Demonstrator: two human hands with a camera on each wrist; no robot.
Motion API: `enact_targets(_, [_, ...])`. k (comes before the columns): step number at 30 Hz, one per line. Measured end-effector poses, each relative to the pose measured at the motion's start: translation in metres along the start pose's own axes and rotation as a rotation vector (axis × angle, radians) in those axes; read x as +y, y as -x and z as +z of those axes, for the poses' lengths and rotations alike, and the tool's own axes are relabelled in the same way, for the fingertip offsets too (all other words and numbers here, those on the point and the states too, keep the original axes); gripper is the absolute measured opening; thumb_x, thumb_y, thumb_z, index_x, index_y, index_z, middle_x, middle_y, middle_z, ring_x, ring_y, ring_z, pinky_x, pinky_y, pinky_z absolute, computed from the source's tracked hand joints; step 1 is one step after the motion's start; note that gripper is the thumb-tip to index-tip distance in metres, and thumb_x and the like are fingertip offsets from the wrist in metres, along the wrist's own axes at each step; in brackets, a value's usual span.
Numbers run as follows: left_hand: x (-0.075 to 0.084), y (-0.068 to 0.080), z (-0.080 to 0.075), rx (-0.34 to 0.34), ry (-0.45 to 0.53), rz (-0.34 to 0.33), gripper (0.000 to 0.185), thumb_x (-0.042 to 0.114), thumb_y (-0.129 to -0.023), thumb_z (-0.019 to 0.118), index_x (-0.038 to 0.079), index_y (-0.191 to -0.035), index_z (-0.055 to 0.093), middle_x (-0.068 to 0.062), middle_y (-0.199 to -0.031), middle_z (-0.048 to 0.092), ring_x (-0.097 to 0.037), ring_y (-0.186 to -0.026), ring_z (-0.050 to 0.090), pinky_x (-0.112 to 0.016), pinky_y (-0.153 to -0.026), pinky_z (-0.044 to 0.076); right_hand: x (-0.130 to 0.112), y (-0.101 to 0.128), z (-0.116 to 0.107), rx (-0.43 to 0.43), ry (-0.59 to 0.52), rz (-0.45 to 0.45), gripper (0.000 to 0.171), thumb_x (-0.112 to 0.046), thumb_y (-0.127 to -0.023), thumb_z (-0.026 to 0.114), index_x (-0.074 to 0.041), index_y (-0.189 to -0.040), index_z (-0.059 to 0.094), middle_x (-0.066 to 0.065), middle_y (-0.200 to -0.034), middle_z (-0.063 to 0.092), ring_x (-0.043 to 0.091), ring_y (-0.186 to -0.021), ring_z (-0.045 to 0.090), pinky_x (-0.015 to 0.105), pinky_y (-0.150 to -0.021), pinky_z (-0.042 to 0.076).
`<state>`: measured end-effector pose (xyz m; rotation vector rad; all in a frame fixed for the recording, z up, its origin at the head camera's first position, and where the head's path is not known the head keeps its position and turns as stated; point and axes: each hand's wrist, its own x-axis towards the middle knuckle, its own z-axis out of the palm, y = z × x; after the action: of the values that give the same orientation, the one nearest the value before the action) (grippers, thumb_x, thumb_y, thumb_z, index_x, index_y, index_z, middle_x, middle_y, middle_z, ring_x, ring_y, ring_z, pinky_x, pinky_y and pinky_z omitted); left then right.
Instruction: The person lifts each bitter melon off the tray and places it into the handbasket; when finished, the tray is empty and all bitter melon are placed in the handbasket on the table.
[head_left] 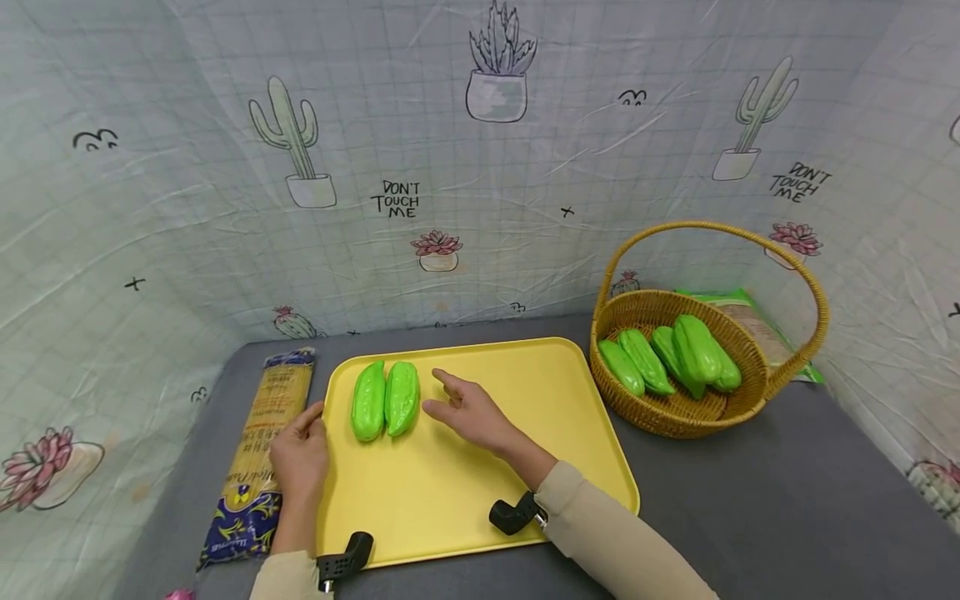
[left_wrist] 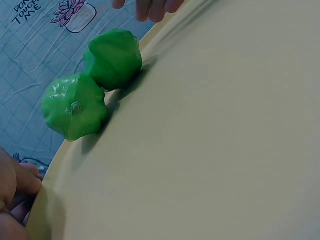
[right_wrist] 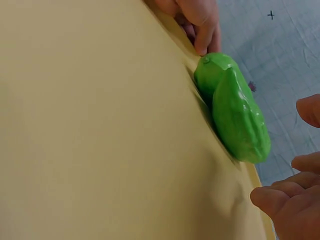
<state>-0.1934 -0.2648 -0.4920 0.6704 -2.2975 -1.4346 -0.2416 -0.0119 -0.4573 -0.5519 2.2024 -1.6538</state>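
Observation:
Two green ridged gourds (head_left: 368, 402) (head_left: 402, 397) lie side by side on the left part of a yellow tray (head_left: 465, 492). My left hand (head_left: 303, 433) holds the tray's left rim, thumb on top and fingers tucked at the edge, just left of the gourds. My right hand (head_left: 450, 400) hovers over the tray just right of the gourds, fingers relaxed and holding nothing. The left wrist view shows the gourds' ends (left_wrist: 75, 106) (left_wrist: 114, 57) on the tray (left_wrist: 210, 150). In the right wrist view the nearer gourd (right_wrist: 240, 115) partly hides the other, and my right fingers (right_wrist: 295, 200) are apart from it.
A wicker basket (head_left: 660, 417) with a tall handle stands right of the tray and holds several more green gourds (head_left: 675, 354). A green packet (head_left: 757, 321) lies behind it. A noodle packet (head_left: 262, 450) lies left of the tray. Cactus-print cloth walls close in the grey table.

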Motion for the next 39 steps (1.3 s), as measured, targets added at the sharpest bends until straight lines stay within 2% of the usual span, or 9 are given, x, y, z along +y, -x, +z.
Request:
enact_targets(9, [0.001, -0.003, 0.002, 0.015, -0.006, 0.008, 0.036, 0.01, -0.105, 0.049, 0.003, -0.137, 0.065, -0.024, -0.14, 0.062, -0.041, -0.125, 0.063, 0.007, -0.065, 0.031, 0.002, -0.013, 0.016, 0.032, 0.012, 0.01, 0.068, -0.029, -0.104, 0.058, -0.003, -0.16, 0.03, 0.015, -0.168, 0.029, 0.035, -0.154, 0.031, 0.05, -0.123, 0.033])
enact_targets(17, [0.002, -0.001, 0.001, 0.003, 0.004, -0.005, 0.037, 0.011, -0.106, 0.048, 0.003, -0.138, 0.064, -0.025, -0.14, 0.062, -0.041, -0.124, 0.063, 0.006, -0.064, 0.033, -0.001, -0.021, 0.03, 0.066, 0.037, 0.002, 0.068, -0.03, -0.103, 0.061, -0.004, -0.159, 0.033, 0.014, -0.165, 0.035, 0.033, -0.154, 0.033, 0.049, -0.123, 0.034])
enact_targets(26, [0.002, -0.001, 0.0, -0.001, -0.001, -0.015, 0.037, 0.012, -0.106, 0.048, 0.005, -0.139, 0.064, -0.024, -0.142, 0.061, -0.04, -0.125, 0.063, 0.005, -0.063, 0.033, -0.004, -0.025, 0.037, 0.072, 0.067, 0.003, 0.071, -0.032, -0.102, 0.062, -0.004, -0.16, 0.031, 0.015, -0.166, 0.033, 0.03, -0.156, 0.028, 0.046, -0.126, 0.028])
enact_targets(39, [0.002, 0.0, -0.001, -0.01, -0.006, -0.016, 0.037, 0.012, -0.106, 0.048, 0.005, -0.139, 0.063, -0.023, -0.142, 0.061, -0.04, -0.128, 0.061, 0.006, -0.065, 0.032, -0.002, -0.031, 0.042, 0.066, 0.089, 0.027, 0.075, -0.032, -0.1, 0.065, -0.006, -0.161, 0.029, 0.016, -0.165, 0.034, 0.03, -0.154, 0.034, 0.045, -0.123, 0.035])
